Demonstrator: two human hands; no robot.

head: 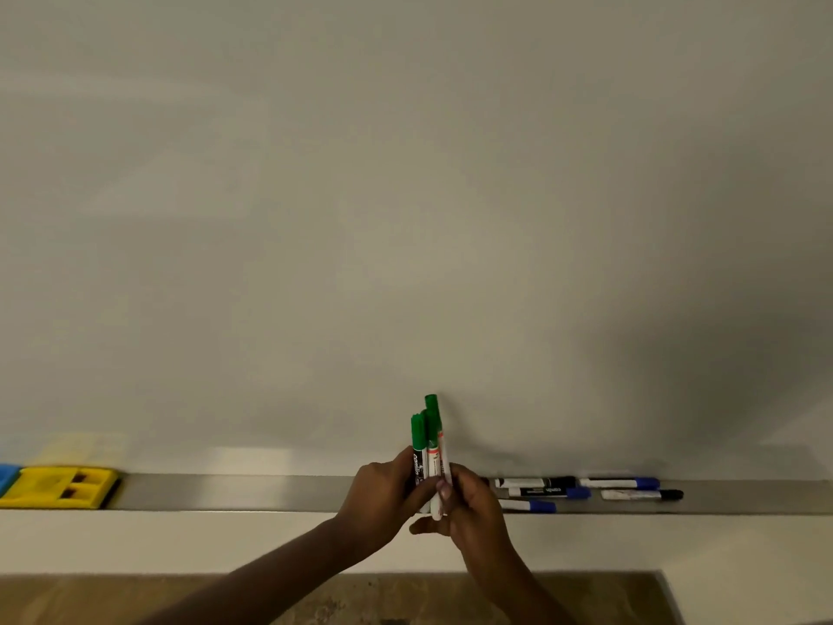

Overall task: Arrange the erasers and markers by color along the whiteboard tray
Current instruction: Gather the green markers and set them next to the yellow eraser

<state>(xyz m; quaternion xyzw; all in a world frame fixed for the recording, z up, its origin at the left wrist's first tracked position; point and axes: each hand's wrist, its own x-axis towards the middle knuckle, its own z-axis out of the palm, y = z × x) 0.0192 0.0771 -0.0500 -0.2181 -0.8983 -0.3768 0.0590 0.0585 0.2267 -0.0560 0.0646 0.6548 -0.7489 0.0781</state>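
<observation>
A bunch of green-capped markers point(427, 437) stands upright in front of the whiteboard, caps up, just above the metal tray point(234, 493). My left hand point(383, 498) wraps the barrels from the left and my right hand point(473, 507) pinches them from the right. To the right on the tray lie several markers: a black-capped one point(536, 482), blue-capped ones point(620, 483) point(550, 492) point(529, 506), and another black-capped one point(642, 494). A yellow eraser point(58, 487) sits at the tray's far left beside a blue eraser point(6, 478) cut off by the frame edge.
The whiteboard point(405, 218) fills the upper view, blank. Below the tray runs a pale wall band, then a brown floor point(405, 597). The tray stretch between the yellow eraser and my hands holds nothing.
</observation>
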